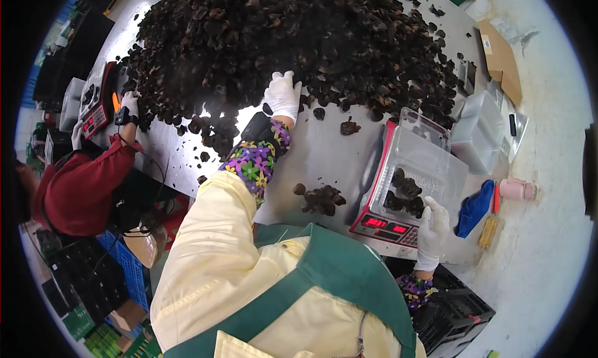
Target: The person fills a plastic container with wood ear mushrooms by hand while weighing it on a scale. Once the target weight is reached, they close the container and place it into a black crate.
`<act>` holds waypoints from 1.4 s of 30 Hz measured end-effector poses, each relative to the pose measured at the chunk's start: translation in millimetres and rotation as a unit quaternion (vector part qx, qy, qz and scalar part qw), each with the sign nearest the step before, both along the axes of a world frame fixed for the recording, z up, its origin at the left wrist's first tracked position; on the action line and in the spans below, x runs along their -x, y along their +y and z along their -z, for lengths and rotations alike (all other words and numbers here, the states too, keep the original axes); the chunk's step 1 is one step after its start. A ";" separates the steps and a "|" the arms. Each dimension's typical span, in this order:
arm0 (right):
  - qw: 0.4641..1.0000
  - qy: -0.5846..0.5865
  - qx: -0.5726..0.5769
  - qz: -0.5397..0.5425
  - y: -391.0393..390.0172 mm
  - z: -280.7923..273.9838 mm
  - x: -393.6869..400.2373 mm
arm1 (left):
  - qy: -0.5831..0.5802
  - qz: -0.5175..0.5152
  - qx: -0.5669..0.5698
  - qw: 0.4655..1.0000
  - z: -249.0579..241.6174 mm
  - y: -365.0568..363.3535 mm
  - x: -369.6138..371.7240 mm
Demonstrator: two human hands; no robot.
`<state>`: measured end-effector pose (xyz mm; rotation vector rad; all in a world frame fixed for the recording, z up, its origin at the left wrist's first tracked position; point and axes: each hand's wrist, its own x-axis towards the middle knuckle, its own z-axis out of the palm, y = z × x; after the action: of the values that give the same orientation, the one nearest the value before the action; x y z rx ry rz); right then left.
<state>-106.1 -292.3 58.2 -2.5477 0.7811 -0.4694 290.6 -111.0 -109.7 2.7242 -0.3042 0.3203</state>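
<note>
My left hand (pixel 283 97), in a white glove, reaches to the near edge of a large pile of dark dried wood ear mushrooms (pixel 249 40). Its fingers are a little apart, and nothing shows in them. My right hand (pixel 432 234), gloved too, is beside the front right corner of a clear plastic clamshell box (pixel 398 162). Its fingers point up, with the tips right at the box's edge. Several mushroom pieces (pixel 405 193) lie in the box, which rests with its lid open on a red and white digital scale (pixel 381 224) with lit red digits.
A small heap of mushrooms (pixel 322 200) lies on the metal table (pixel 280 199) before me. Clear boxes (pixel 479 133), a blue cloth item (pixel 474 208), a brush (pixel 490 227) and a pink cup (pixel 517 190) are at right. Another person (pixel 87 183) works at left beside a second scale (pixel 96 118).
</note>
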 end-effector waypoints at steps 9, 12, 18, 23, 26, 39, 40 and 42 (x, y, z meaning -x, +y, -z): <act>1.000 0.010 0.004 0.002 -6.3 2.3 10.3 | 0.079 0.041 0.355 0.930 -0.5 12.6 30.1; 1.000 0.003 -0.005 -0.010 -5.1 1.2 4.6 | 0.160 0.063 0.423 0.890 -23.8 52.8 66.5; 0.998 -0.027 -0.011 -0.064 -8.0 0.4 -13.1 | 0.041 -0.102 0.429 0.896 -21.0 171.0 146.9; 0.993 -0.043 -0.003 -0.114 -9.0 -4.3 -29.7 | -0.037 -0.297 0.256 0.919 13.2 286.8 215.0; 0.989 -0.047 -0.006 -0.142 -10.4 -3.4 -37.0 | 0.017 -0.379 0.167 0.910 51.7 347.3 256.1; 0.989 -0.063 0.009 -0.134 -12.5 -10.6 -20.5 | -0.064 0.012 0.251 0.966 -32.6 134.0 110.8; 0.993 -0.034 0.006 -0.115 -12.9 -14.4 -16.1 | -0.066 0.043 0.251 0.965 -28.6 115.6 83.8; 0.995 -0.007 0.007 -0.095 -14.8 -17.5 -7.1 | -0.088 0.029 0.145 0.985 -25.3 84.5 40.4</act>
<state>-99.0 -307.1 75.6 -2.5960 0.5239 -0.4319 250.3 -26.5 -84.4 2.4009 -0.3536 0.5469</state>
